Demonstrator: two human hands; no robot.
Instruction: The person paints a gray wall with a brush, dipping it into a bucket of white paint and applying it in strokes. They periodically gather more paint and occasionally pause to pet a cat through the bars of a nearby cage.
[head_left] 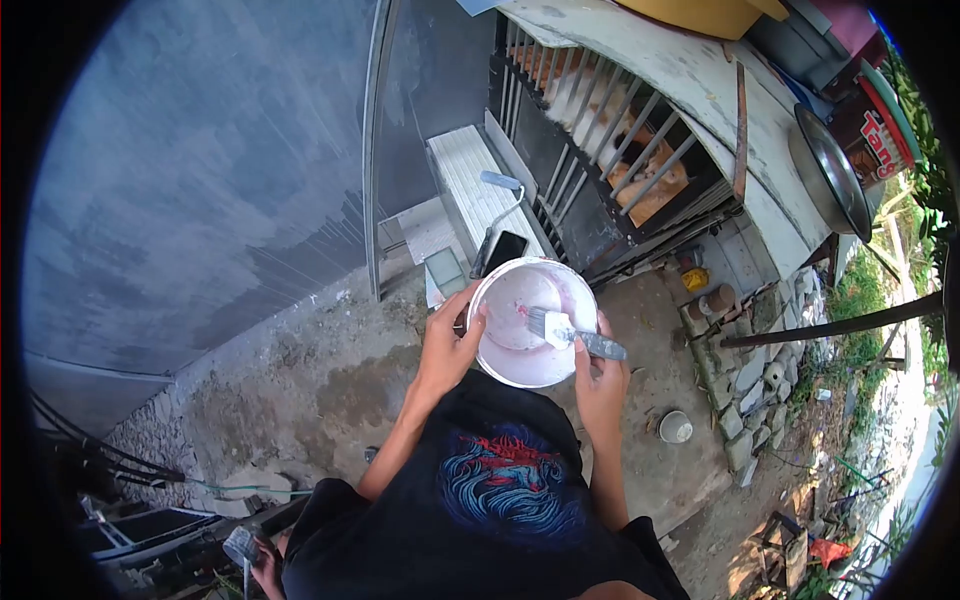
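A white plastic bucket (505,350), smeared with pale paint inside, is tilted toward me in front of my chest. My left hand (450,340) grips its left side, the thumb near the rim and the fingers hidden behind. On the right side, my right hand (601,385) is closed on the rim, its thumb against the paintbrush (560,330). The brush's white-smeared head lies inside the bucket, and its grey handle sticks out over the right rim. Just beyond the bucket, a phone (506,250) and a paint roller (502,182) with a bent wire frame rest on a pale bench (465,160).
A grey wall (220,150) with uneven paint rises on the left. Behind the bars of a cage (570,175) are orange-and-white animals. Metal basin (832,170), stacked stones (750,385) and a small cup (675,427) are at right. Someone's hand (266,572) shows at lower left.
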